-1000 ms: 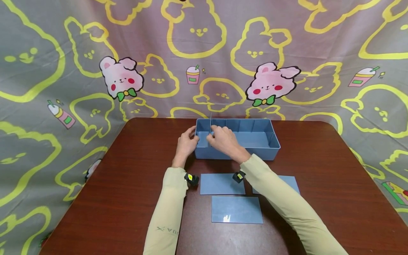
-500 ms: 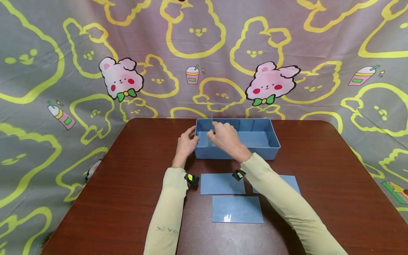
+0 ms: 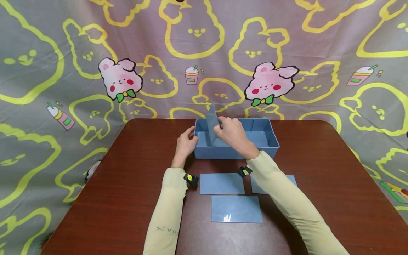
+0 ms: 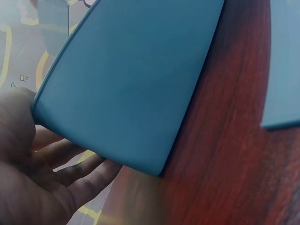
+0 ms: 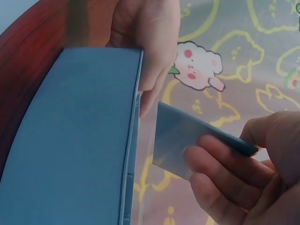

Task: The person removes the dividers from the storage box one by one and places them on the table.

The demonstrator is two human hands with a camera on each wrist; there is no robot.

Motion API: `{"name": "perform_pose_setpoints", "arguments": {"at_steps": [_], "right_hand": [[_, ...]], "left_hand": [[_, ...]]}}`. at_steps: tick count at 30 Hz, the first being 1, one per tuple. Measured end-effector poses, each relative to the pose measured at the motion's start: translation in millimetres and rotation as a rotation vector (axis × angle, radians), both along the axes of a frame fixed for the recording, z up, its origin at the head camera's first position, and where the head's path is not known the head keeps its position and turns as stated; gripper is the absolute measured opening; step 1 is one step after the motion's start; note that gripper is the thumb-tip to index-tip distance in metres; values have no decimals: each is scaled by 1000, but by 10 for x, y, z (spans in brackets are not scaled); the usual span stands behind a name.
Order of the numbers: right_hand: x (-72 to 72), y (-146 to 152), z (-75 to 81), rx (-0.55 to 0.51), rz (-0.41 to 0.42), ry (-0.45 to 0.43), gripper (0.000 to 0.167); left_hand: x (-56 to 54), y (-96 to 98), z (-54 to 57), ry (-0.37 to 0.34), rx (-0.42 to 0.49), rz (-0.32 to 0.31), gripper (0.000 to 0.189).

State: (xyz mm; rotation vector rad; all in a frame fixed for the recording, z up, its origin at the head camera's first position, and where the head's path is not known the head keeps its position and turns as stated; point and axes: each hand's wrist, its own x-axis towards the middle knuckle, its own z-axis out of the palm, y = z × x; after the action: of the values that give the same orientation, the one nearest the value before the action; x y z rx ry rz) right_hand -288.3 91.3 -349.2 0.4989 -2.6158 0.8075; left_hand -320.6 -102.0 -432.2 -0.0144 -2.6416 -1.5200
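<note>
A long blue storage bin (image 3: pixel 220 153) stands at the back of the table, slots along its inner walls. My left hand (image 3: pixel 186 144) grips its left end; in the left wrist view the thumb hooks the rim and the fingers spread along the end wall (image 4: pixel 126 84). My right hand (image 3: pixel 232 131) pinches a thin blue divider panel (image 3: pixel 211 124). That divider (image 5: pixel 173 138) is held upright and leaning, its top above the bin's rim, its lower part over the left half of the bin. In the right wrist view the thumb lies on one face, fingers on the other.
Three more divider panels lie flat on the brown table (image 3: pixel 127 184): one near the middle (image 3: pixel 220 184), one in front of it (image 3: pixel 237 209), and one (image 3: pixel 290 180) partly under the right sleeve. A patterned curtain (image 3: pixel 153 42) hangs behind the table.
My right hand has lifted the divider and moved slightly right. The panel was nearly edge-on in the bin and now shows its face, standing higher. My left hand stays at the bin's end.
</note>
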Motion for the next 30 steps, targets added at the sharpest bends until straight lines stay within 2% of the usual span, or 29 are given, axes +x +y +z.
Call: {"name": "perform_pose_setpoints", "arguments": {"at_steps": [6,16,24,30], "right_hand": [[77,143,21,-16,53,-43,41],[174,289,61,10,133,-23,33],[276,431,80,12,142,-31,28],[364,556,98,36,135,-73,24]], "left_hand": [[6,-14,-8,3,-2,2,53],[9,-13,-5,5,1,9,53],[10,-10,-1,4,-6,16,54],[18,-15,-1,7,-2,9,54]]}}
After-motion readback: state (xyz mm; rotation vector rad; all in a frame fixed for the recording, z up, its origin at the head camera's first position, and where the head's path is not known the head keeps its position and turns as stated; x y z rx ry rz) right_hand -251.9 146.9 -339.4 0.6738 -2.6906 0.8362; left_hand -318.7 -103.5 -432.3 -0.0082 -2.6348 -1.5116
